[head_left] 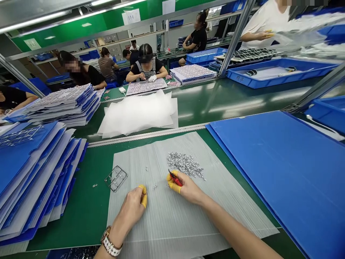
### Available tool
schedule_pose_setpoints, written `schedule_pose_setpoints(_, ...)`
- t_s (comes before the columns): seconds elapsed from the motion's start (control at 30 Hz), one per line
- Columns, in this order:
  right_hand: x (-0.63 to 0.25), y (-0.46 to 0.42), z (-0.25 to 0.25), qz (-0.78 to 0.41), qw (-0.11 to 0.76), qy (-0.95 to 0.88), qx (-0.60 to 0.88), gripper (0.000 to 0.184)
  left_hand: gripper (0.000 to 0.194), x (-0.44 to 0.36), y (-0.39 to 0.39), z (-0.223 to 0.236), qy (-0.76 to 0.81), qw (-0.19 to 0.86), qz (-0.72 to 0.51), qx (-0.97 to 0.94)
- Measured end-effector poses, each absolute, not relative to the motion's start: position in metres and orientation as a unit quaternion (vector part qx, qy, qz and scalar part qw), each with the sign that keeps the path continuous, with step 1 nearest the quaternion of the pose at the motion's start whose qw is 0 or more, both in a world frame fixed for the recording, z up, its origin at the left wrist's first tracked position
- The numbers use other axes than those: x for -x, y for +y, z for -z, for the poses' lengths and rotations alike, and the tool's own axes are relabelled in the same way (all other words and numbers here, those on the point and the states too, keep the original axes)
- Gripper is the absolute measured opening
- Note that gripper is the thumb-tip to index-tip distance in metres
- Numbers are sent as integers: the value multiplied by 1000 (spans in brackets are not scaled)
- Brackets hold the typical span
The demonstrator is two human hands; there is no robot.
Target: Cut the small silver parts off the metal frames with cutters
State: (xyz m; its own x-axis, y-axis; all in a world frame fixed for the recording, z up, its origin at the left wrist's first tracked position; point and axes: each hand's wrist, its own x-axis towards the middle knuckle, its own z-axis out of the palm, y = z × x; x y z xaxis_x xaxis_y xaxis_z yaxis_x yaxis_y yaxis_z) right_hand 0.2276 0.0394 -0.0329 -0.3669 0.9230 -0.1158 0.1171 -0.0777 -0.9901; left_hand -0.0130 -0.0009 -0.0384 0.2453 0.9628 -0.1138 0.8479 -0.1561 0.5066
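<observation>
My right hand (185,187), with yellow finger cots, is closed around small red-handled cutters (174,177) beside a pile of small silver metal parts (185,164). My left hand (134,207), also with yellow finger cots and a wristwatch, is pinched on a tiny silver part near its fingertips. Both hands rest over a grey ribbed sheet (172,223) on the green table. A metal frame (115,178) with a few parts still on it lies at the sheet's left edge. A few loose parts (154,187) lie between my hands.
A stack of blue and white sheets (32,172) fills the left. A large blue board (283,169) lies to the right. White foam sheets (138,113) lie on the conveyor beyond. Other people work at the far benches among blue trays (275,72).
</observation>
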Motion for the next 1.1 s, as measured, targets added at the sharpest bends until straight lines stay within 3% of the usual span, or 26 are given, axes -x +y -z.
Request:
schedule_pose_setpoints(0.2,-225,38,30,-617,391,-530,432,24,7,20,-2,32,611,220,-173,-740)
schedule_pose_setpoints(0.4,-215,35,21,-637,419,-472,443,27,5,12,-1,25,623,189,-313,-691)
schedule_pose_setpoints(0.57,-201,31,15,-661,408,-453,438,25,22,2,4,26,600,261,-426,-624)
schedule_pose_setpoints(0.7,-190,31,15,-668,404,-454,430,27,20,-1,5,23,607,320,-436,-582)
schedule_pose_setpoints(0.93,-161,34,22,-636,473,-432,431,39,29,-24,6,11,529,550,-576,-294)
schedule_pose_setpoints(1.1,-145,32,14,-627,519,-399,422,38,28,-41,6,16,522,526,-630,-234)
